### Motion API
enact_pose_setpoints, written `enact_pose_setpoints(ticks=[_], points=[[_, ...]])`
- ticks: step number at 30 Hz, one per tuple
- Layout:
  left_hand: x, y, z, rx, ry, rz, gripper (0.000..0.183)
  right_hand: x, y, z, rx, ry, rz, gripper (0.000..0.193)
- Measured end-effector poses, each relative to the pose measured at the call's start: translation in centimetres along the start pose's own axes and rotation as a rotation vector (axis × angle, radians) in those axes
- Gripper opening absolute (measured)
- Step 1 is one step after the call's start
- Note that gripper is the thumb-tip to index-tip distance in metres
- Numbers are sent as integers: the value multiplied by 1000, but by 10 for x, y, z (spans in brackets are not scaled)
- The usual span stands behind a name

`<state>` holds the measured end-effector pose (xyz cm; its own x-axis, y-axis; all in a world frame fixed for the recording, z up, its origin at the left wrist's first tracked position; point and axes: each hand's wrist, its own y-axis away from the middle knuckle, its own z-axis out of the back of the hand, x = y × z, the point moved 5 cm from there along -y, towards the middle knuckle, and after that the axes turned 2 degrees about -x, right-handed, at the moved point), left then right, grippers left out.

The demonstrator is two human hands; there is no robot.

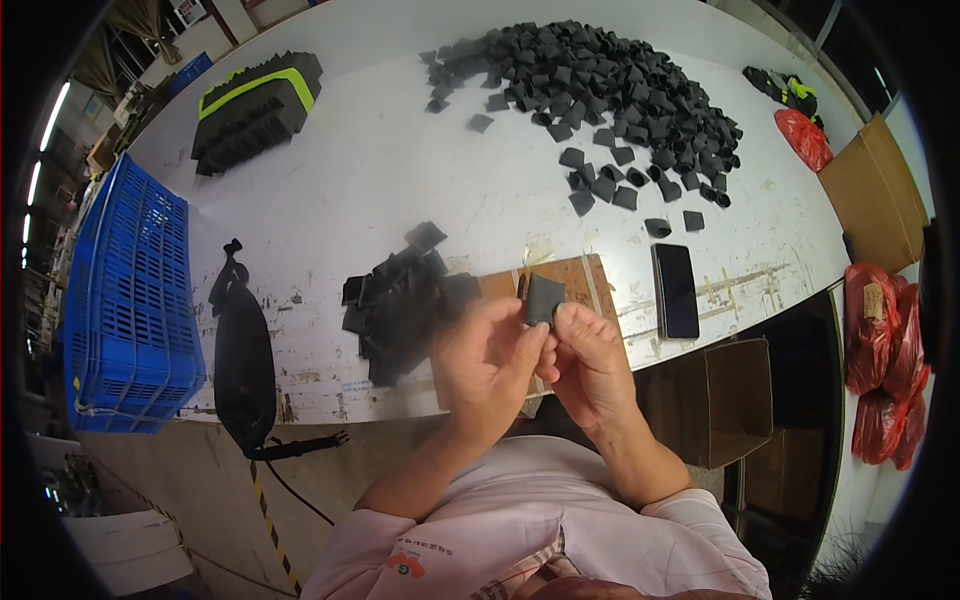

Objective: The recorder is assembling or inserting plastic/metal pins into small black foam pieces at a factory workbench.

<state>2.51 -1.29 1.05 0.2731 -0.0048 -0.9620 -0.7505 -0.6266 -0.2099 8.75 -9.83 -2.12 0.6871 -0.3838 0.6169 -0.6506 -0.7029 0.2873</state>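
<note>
A small, dark grey square piece of foam or fabric [544, 299] is held up in front of me, over the near edge of the table. My right hand [598, 362] pinches its right edge between thumb and fingers. At its lower edge, the thumb of my left hand [487, 368] presses against it, with the fingers curled behind. A brown board [597, 284] lies under my hands. Just left of them is a loose heap of flat dark pieces [395, 305], partly covered by my left hand. Farther back spreads a big pile of short dark tubes [610, 95].
A black phone [677, 292] lies right of the board. On the left are a black waist bag [244, 350], a blue crate [135, 300] and a dark stack with a yellow-green band [255, 112]. Red bags [880, 330] hang at right, near an open cardboard box [738, 400].
</note>
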Motion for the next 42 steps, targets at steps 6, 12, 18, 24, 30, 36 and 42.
enact_pose_setpoints(ticks=[6,12,18,24,30,36,42], points=[[23,6,15,-60,-146,-39,5,18,12,20,-132,660,423,10],[29,6,12,31,-187,99,1,29,25,-12,52,1129,974,19],[42,9,13,4,-261,140,7,16,21,-10,113,1422,1125,24],[44,3,19,106,-541,-55,7,31,-4,10,95,1724,1362,29],[85,-101,91,-56,-1102,-401,15,134,-79,45,-423,1278,1078,18],[136,-133,122,336,-1372,-316,14,66,-48,86,-357,1199,726,16],[138,-139,114,438,-1596,-436,7,15,-21,96,-330,1074,465,10]])
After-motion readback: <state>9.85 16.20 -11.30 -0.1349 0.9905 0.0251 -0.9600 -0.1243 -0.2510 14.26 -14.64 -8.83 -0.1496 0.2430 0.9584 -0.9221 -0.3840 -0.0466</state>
